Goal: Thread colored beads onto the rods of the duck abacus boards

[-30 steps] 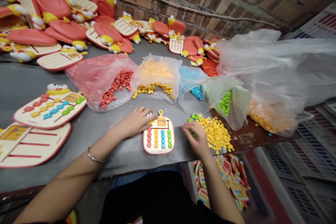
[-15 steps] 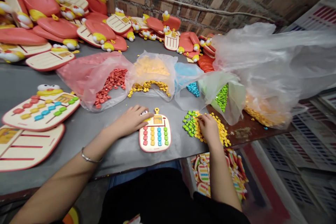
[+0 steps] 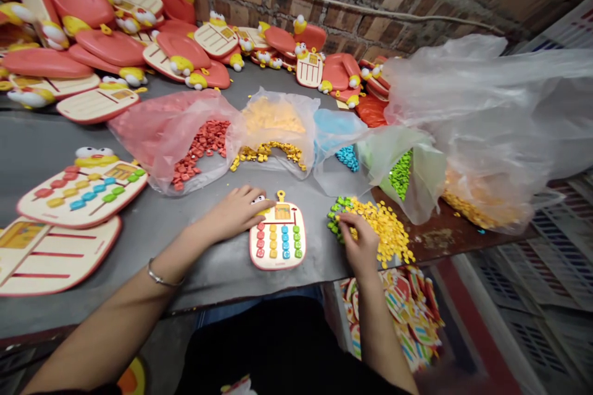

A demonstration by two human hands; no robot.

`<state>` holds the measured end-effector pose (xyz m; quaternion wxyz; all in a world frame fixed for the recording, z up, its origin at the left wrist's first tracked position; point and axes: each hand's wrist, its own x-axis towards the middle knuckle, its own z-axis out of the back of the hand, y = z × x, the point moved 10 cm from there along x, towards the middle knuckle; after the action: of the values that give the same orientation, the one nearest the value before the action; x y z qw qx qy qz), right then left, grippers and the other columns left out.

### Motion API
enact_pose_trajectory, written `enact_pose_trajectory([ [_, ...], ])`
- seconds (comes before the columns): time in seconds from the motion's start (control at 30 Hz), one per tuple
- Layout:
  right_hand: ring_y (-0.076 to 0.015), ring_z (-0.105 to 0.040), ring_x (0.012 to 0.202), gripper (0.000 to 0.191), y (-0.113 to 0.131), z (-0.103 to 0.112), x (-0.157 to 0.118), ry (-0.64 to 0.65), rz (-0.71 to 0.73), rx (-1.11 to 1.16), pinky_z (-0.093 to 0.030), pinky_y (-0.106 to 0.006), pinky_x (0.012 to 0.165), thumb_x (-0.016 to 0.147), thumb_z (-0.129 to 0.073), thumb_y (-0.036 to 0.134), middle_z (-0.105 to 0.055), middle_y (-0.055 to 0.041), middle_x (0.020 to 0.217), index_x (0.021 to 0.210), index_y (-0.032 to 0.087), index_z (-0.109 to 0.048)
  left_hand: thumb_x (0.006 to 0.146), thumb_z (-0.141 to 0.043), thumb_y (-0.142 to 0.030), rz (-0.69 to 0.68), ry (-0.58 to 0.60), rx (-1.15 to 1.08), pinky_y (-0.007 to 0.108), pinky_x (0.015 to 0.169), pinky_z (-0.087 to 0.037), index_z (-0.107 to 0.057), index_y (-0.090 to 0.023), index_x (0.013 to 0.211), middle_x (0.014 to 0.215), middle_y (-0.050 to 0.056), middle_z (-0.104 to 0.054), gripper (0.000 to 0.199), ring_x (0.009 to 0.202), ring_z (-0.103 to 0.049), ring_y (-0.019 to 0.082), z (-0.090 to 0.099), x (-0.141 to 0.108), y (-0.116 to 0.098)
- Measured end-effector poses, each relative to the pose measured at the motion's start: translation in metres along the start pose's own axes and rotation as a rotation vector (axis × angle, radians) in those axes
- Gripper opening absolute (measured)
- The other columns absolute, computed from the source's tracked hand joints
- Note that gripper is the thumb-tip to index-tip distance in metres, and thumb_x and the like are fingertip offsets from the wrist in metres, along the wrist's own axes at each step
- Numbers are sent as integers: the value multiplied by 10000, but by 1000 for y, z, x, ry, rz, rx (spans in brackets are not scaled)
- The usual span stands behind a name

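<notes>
A cream toy board (image 3: 277, 222) with a red rim lies flat at the table's front. Short columns of red, yellow, blue and green beads stand on it. My left hand (image 3: 236, 215) is curled over its duck-head top at the upper left, holding it, thumb stretched across the board. To the right, my right hand (image 3: 362, 242) is above the edge of a heap of small yellow pieces (image 3: 388, 231), beside some green pieces (image 3: 337, 207). Its thumb and forefinger are pinched together on what looks like one small yellow piece, mostly hidden by the fingertips.
Bags of red beads (image 3: 199, 151), yellow beads (image 3: 273, 151), blue beads (image 3: 347, 158) and green beads (image 3: 401, 176) lie behind. Two boards (image 3: 83, 194) overlap at left; stacked red-backed boards (image 3: 109, 46) line the brick wall. A bin of boards (image 3: 407, 315) stands below the right edge.
My right hand has drawn back from the heap toward the left and slightly nearer me, fingers pinched. The left hand stays on the toy board. The whole view has shifted slightly.
</notes>
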<state>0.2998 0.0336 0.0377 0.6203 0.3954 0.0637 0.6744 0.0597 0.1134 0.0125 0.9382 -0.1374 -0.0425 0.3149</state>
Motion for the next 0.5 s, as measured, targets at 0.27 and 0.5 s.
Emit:
enact_pose_trajectory([
  [0.27,-226,-598,905,162,49,-51,-18,248,169,64,-506,-411,817,935,-511,141,-707,-59,964,894,223,-644,994,-458,-341,-3,11,-2,365,887,-382,-493,-295,1354,1274,72,-520,364,1052,-460,256,-4,0,2],
  [0.5,-230,-577,863,132,50,-51,-18,230,179,45,-498,-394,780,916,-529,129,-677,-66,881,875,210,-624,996,-446,-360,7,31,-51,372,888,-386,-500,-299,1352,1256,72,-520,365,1064,-456,257,-1,1,2],
])
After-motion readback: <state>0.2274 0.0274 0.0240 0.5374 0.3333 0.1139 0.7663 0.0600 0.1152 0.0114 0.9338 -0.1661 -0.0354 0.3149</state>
